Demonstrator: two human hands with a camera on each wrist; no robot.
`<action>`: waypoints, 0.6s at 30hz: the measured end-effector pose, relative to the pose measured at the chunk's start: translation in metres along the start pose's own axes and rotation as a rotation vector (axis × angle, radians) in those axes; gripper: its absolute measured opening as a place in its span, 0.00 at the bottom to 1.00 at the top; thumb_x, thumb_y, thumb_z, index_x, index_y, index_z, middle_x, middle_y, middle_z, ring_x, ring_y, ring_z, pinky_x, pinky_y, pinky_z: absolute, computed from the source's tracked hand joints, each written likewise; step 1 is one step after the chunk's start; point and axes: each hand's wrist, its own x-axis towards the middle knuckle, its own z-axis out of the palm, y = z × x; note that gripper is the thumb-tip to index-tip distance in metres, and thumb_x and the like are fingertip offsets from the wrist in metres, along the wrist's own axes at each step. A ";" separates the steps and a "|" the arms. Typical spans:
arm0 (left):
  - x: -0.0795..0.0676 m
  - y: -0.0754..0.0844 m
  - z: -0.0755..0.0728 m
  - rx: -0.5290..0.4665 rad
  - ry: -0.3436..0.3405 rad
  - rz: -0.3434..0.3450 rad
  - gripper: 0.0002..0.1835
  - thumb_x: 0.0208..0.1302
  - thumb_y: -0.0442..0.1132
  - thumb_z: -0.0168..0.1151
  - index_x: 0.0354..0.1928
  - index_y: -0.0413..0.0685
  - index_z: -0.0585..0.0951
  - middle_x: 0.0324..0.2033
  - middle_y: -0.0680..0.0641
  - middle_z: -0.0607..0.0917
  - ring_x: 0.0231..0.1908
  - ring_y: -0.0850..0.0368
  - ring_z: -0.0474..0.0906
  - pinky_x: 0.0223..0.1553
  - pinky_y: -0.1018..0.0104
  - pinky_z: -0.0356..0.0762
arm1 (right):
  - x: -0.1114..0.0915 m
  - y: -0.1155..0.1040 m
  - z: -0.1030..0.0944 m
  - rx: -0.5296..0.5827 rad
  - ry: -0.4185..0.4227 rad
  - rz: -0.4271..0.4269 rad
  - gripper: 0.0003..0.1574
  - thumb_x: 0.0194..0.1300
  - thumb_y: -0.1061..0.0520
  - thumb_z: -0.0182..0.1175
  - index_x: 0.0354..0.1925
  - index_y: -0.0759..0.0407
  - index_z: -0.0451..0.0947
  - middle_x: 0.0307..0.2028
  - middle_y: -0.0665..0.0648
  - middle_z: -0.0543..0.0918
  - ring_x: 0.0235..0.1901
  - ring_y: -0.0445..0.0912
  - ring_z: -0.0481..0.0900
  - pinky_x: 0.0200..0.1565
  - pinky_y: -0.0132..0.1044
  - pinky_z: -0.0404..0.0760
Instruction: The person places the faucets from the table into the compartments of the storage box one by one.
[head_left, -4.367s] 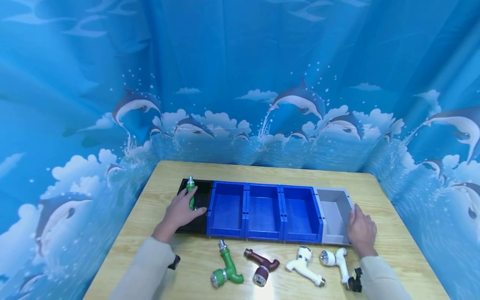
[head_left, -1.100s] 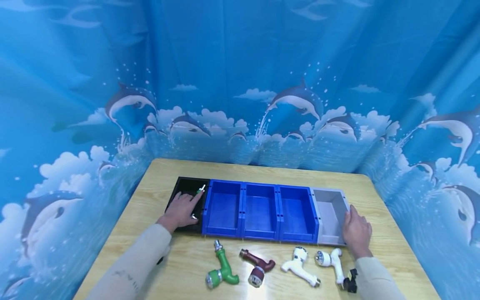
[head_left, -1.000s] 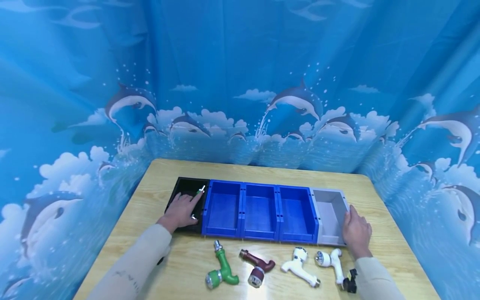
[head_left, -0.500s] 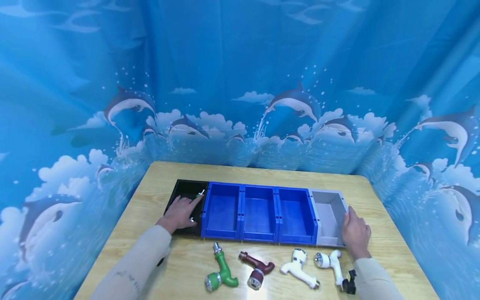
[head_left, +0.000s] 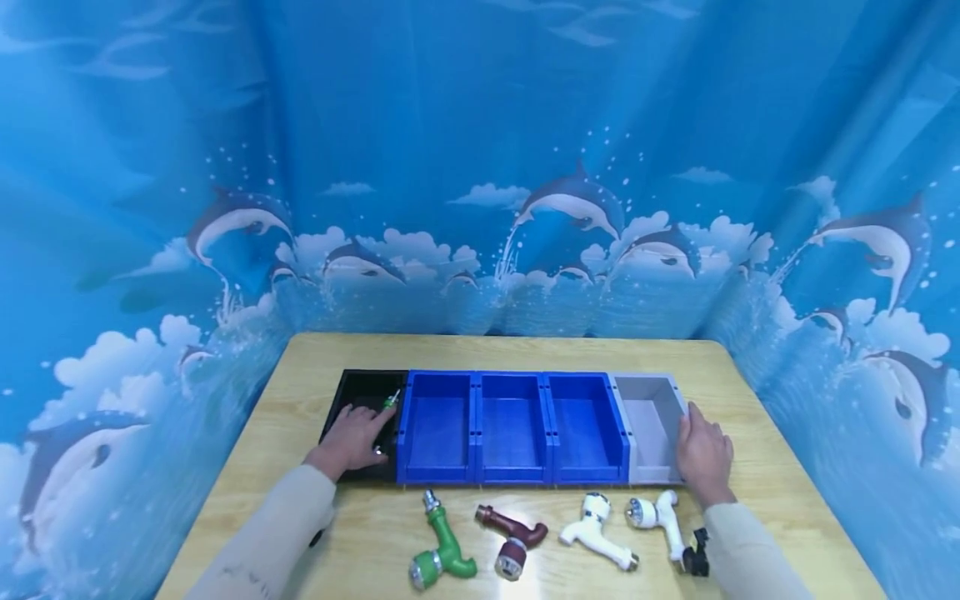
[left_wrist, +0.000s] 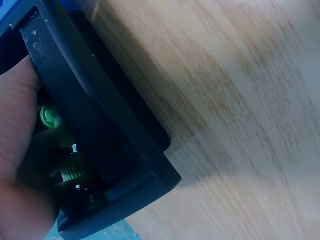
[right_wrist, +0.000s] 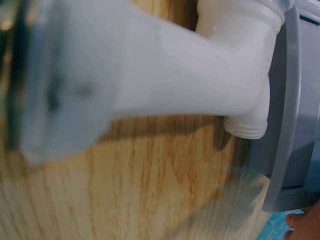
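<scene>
My left hand reaches over the black bin at the left end of the bin row. A green faucet with a metal tip lies inside it; my extended index finger is at its far end, and the hand hides much of it. In the left wrist view, green faucet parts show beyond the thumb, behind the bin's wall. At the other end, my right hand rests against the outer side of the grey bin, fingers relaxed.
Three blue bins stand between the black and grey ones. In front lie a green faucet, a maroon faucet, a white faucet and another white faucet beside the right wrist camera. A dolphin-print curtain surrounds the wooden table.
Since the oldest frame, the green faucet in the black bin has gone from the left side to the right side, slanting. Lately both hands stay nearly still while the head view shifts slightly.
</scene>
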 end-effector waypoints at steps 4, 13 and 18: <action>-0.002 0.000 0.002 -0.016 0.003 0.008 0.45 0.51 0.53 0.74 0.69 0.46 0.67 0.57 0.35 0.77 0.62 0.36 0.68 0.68 0.36 0.53 | 0.002 0.000 0.002 -0.011 0.015 -0.006 0.33 0.79 0.50 0.27 0.70 0.71 0.54 0.62 0.80 0.64 0.61 0.75 0.59 0.64 0.68 0.53; -0.002 -0.001 0.002 -0.034 0.006 0.015 0.42 0.51 0.53 0.74 0.67 0.47 0.70 0.56 0.36 0.78 0.62 0.36 0.68 0.68 0.36 0.51 | 0.002 0.002 0.002 -0.007 0.023 -0.011 0.33 0.79 0.51 0.28 0.68 0.74 0.56 0.61 0.80 0.65 0.61 0.75 0.60 0.64 0.67 0.55; -0.002 -0.002 0.004 -0.047 0.003 0.010 0.39 0.51 0.52 0.74 0.65 0.48 0.72 0.57 0.36 0.78 0.62 0.37 0.68 0.68 0.37 0.51 | 0.003 0.001 0.003 0.007 0.017 -0.003 0.34 0.79 0.50 0.28 0.68 0.75 0.56 0.61 0.80 0.64 0.62 0.75 0.58 0.65 0.67 0.53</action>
